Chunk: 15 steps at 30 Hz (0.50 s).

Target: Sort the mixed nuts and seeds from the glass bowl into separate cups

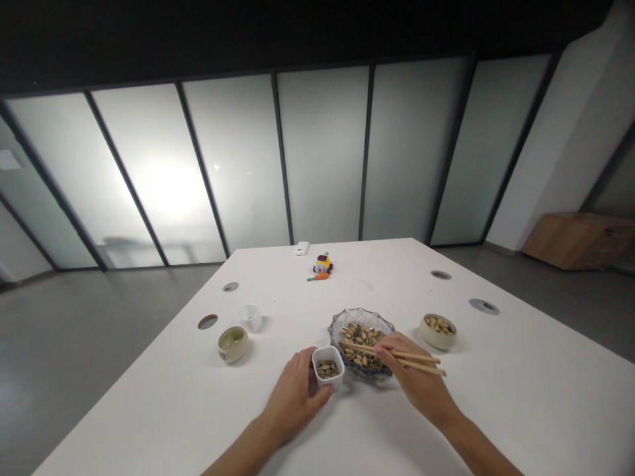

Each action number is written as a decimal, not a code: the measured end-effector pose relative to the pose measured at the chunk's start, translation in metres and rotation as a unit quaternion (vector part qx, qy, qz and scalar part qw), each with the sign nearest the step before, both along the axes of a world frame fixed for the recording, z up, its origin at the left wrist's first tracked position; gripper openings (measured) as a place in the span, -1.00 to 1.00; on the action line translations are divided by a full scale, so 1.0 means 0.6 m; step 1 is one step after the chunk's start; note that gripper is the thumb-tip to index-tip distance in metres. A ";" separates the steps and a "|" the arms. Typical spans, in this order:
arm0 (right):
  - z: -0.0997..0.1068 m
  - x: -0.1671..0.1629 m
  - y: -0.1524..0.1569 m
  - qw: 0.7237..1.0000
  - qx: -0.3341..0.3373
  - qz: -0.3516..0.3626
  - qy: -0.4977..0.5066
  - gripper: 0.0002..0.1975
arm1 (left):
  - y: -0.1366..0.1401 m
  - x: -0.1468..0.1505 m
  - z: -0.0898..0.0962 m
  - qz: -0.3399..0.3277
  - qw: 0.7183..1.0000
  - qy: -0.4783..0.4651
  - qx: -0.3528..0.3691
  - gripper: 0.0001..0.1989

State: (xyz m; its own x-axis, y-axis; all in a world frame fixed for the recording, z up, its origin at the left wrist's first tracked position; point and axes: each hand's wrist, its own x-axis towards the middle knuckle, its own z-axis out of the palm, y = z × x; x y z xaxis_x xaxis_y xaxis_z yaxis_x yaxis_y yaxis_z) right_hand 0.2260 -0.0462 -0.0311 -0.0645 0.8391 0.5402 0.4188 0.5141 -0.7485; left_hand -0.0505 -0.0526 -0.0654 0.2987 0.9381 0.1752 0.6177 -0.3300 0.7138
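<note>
My left hand is closed around a small white square cup, fingers behind and thumb in front. Sunflower seeds lie in the bottom of that cup. In my right hand is a pair of wooden chopsticks, their tips reaching into a clear faceted glass bowl. The bowl holds a mix of pale brown nuts, perhaps pistachios, and darker seeds. Whether the chopstick tips pinch a seed is too small to tell. The cup stands close against the bowl's near left side.
A round ceramic bowl with nuts stands to the right. On the left are another ceramic bowl and a white square cup. Farther back lie a yellow toy vehicle, an orange-handled screwdriver and a white box. Holes pierce the white table.
</note>
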 end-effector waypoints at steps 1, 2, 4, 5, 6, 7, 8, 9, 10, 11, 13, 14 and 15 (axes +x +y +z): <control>0.000 0.000 0.000 1.000 -0.001 -0.002 -0.002 -0.58 | 0.000 0.000 0.001 -0.001 1.000 0.000 -0.002 -0.42; 0.000 -0.001 0.000 1.000 -0.002 -0.006 -0.005 -0.57 | 0.000 0.000 0.002 -0.003 1.000 0.001 -0.004 -0.43; 0.001 0.000 -0.001 1.000 0.002 -0.015 -0.007 -0.56 | 0.000 0.000 0.002 -0.005 1.000 0.003 -0.006 -0.43; 0.001 0.001 -0.001 1.000 0.004 -0.019 -0.008 -0.55 | 0.000 0.000 0.002 -0.005 1.000 0.005 -0.005 -0.43; 0.002 0.002 -0.001 1.000 0.006 -0.023 -0.007 -0.54 | 0.000 0.000 0.001 -0.004 1.000 0.006 -0.005 -0.42; 0.003 0.003 0.000 1.000 0.007 -0.029 -0.005 -0.53 | 0.001 0.000 0.000 -0.002 1.000 0.007 -0.005 -0.42; 0.004 0.005 0.000 0.999 0.007 -0.036 -0.001 -0.53 | 0.001 0.000 -0.002 0.001 1.000 0.007 -0.006 -0.41; 0.004 0.008 0.002 0.999 0.006 -0.044 0.007 -0.52 | 0.002 0.000 -0.003 0.002 1.000 0.007 -0.006 -0.41; 0.005 0.010 0.004 0.998 0.001 -0.050 0.024 -0.52 | 0.002 0.000 -0.004 0.004 1.000 0.006 -0.006 -0.41; 0.005 0.012 0.006 0.997 -0.006 -0.053 0.052 -0.51 | 0.002 0.000 -0.005 0.004 1.000 0.005 -0.006 -0.41; 0.006 0.014 0.009 0.990 -0.031 -0.046 0.128 -0.49 | 0.002 -0.001 -0.005 0.004 1.000 0.005 -0.006 -0.42; 0.007 0.014 0.011 0.985 -0.047 -0.037 0.165 -0.48 | 0.002 -0.001 -0.004 0.003 1.000 0.005 -0.005 -0.42; 0.009 0.014 0.011 0.979 -0.064 -0.024 0.194 -0.47 | 0.001 -0.001 -0.003 0.001 1.000 0.007 -0.005 -0.41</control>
State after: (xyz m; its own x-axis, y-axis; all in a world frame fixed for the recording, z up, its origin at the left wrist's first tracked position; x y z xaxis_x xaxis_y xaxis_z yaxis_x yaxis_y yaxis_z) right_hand 0.2345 -0.0397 -0.0260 0.1657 0.8984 0.4068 0.1127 0.3925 -0.9128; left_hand -0.0512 -0.0518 -0.0674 0.2981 0.9407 0.1616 0.6281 -0.3208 0.7089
